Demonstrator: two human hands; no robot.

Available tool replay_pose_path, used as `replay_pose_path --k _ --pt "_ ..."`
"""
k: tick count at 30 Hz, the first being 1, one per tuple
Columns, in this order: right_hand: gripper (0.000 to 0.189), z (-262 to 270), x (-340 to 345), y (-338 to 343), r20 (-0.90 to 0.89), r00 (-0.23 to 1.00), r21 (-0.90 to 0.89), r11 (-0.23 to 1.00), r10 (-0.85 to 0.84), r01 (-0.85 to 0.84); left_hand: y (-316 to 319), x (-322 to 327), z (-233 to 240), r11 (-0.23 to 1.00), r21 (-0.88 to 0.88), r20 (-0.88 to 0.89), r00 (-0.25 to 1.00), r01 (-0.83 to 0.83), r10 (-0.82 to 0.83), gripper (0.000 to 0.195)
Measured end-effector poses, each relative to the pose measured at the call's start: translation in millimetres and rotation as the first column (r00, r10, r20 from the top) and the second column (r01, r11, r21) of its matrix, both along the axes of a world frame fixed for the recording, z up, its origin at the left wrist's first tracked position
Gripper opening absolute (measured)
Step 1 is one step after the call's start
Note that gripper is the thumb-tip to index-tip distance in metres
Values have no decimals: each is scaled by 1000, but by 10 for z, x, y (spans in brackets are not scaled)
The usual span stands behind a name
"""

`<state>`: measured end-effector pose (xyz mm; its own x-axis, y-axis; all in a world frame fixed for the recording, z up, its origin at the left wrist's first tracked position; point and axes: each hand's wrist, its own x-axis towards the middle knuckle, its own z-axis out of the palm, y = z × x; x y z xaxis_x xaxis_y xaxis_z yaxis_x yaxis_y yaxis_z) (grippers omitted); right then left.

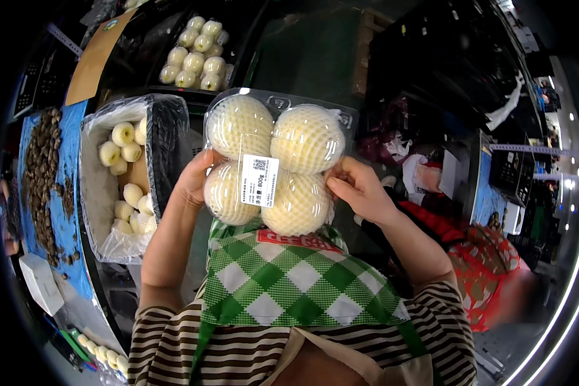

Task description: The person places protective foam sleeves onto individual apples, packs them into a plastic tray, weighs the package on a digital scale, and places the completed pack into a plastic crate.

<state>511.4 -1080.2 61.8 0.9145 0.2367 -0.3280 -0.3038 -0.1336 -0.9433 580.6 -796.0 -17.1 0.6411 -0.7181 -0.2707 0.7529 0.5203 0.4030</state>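
Note:
Both my hands hold a clear plastic clamshell pack (296,144) in front of my chest. Inside it are several round, pale yellow fruits in foam net sleeves. A white printed label (260,180) is stuck on the lid, near the middle. My left hand (197,177) grips the left side of the pack, its fingers partly hidden behind it. My right hand (357,186) grips the right side, thumb and bent fingers at the rim. A green and white checked apron (301,277) shows just below the pack.
A plastic-lined box (89,193) of foam-sleeved fruits stands at the left, beside a blue sheet (79,241) with brown, soil-covered produce. Packed fruits (193,62) lie in a black crate beyond. Another person in red patterned clothing (482,270) is at the right, near stacked dark crates (434,58).

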Motion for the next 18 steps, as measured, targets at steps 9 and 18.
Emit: replay_pose_path --k 9,18 --pt "12 -521 1291 -70 -50 996 -31 997 69 -71 -95 573 -490 979 -45 -120 974 -197 190 78" --pt "9 -493 2539 325 5 997 -180 981 81 -78 117 1441 -738 924 -122 -300 901 -362 313 71"
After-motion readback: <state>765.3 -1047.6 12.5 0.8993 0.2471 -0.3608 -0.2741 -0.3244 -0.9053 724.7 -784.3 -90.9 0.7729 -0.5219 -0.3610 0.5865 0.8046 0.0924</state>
